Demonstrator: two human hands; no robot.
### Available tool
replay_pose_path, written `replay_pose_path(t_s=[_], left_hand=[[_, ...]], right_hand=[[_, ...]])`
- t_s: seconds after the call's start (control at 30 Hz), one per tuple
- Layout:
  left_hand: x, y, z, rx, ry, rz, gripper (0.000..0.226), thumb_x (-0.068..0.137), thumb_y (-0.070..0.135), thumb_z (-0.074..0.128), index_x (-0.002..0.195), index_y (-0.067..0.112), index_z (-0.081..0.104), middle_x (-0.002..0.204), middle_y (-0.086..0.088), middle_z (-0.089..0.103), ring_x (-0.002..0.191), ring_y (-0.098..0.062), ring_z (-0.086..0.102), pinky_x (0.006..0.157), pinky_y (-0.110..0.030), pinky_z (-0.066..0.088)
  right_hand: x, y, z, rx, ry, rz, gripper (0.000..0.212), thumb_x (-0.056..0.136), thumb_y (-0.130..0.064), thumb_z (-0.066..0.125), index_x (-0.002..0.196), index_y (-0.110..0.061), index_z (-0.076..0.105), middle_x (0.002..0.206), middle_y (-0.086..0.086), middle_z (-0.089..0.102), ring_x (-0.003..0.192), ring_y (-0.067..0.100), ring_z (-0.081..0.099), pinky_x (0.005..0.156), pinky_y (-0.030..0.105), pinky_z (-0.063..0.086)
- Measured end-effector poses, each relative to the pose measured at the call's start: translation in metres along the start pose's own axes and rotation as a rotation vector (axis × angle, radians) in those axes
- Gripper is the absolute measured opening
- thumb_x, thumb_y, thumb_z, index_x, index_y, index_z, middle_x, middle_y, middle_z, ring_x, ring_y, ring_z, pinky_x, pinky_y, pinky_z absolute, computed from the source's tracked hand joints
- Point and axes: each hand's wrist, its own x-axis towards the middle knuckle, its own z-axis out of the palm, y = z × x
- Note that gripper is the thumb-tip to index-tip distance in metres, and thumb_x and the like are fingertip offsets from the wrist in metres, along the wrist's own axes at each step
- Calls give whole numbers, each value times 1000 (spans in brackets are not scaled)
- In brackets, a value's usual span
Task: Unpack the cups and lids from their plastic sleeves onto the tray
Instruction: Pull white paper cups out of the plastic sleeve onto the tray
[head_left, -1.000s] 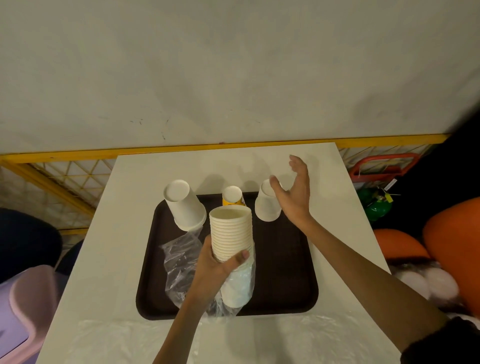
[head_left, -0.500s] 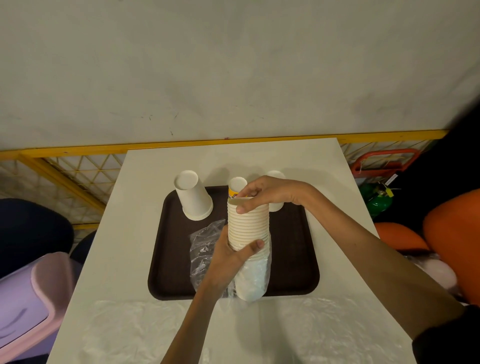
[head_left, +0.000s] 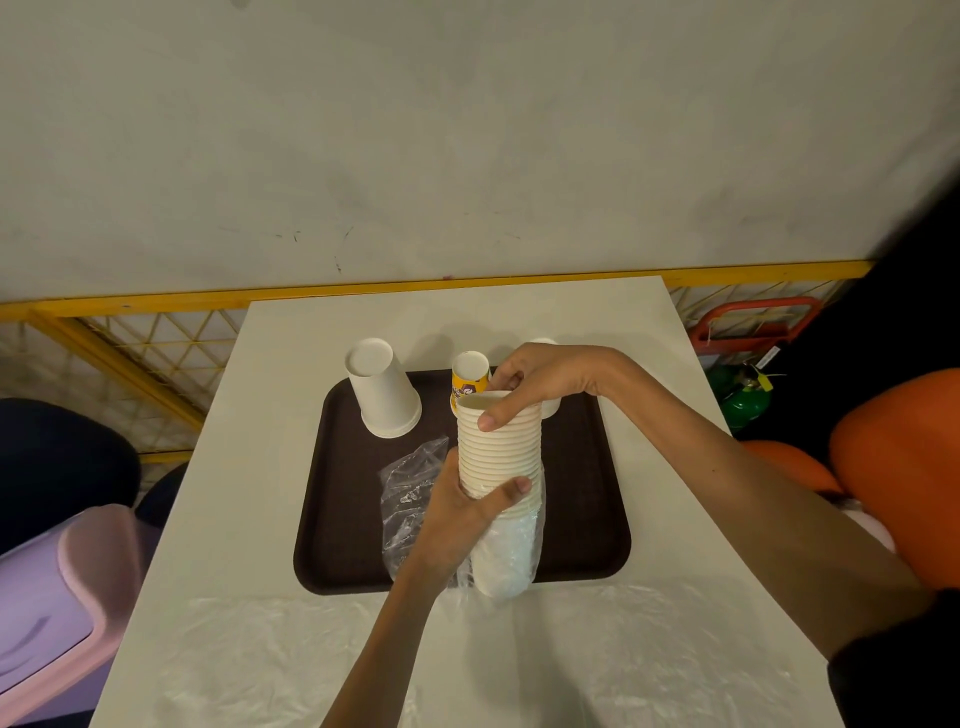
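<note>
Hiding most of a white paper cup (head_left: 543, 343) at far edge of dark brown plastic tray (head_left: 332, 519): right hand (head_left: 550, 376), fingers pinching rim of white paper cup stack (head_left: 498, 447) | left hand (head_left: 457, 514) curls round stack (over clear plastic sleeve (head_left: 410, 493)) | print on yellow cup (head_left: 470, 378) unreadable

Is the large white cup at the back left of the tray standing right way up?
No, the large white paper cup stands upside down on the brown tray, with its closed base facing up.

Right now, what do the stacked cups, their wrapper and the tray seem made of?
Stacked cups: likely paper, matte off-white, rolled rims stacked in ridges. Wrapper: thin clear plastic, crinkled and shiny. Tray: probably hard plastic, dark brown, smooth with rounded corners.
</note>
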Motion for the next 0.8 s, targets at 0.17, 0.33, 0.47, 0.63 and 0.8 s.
replay_pose_path(t_s=[0.17,0.33,0.47,0.63,0.8], left_hand=[[-1,-2,-1,21,-10,4,100,46,56,75,133,21,41,124,3,59,113,-11,56,85,-16,52],[-1,-4,-1,38,-9,3,102,46,57,76,134,21,41,125,2,59,115,-12,56,91,-25,51],[-2,-5,0,32,-4,-9,103,45,58,75,134,21,40,124,3,58,114,-12,56,87,-20,51],[-2,-8,-2,55,-8,-15,100,48,57,77,133,21,40,124,2,58,115,-13,56,88,-20,52],[-4,-7,-7,45,17,-14,102,41,67,81,127,27,44,119,5,60,111,-11,58,86,-22,53]], right_hand=[[0,-4,-3,-60,-20,17,44,74,-44,74,106,-14,70,104,-2,66,102,16,60,92,30,47],[0,-7,-7,-86,-11,33,46,76,-44,72,109,-12,67,105,-2,65,101,16,59,93,32,46],[-2,-9,-8,-71,-30,27,42,84,-39,67,114,-9,65,102,-4,61,96,12,57,89,29,47],[-4,-5,-13,-19,98,15,45,85,-43,63,117,-12,61,107,-3,55,101,15,50,73,24,42],[-13,7,-29,287,281,-29,35,84,-45,62,113,-26,54,113,-1,52,104,19,50,74,28,46]])
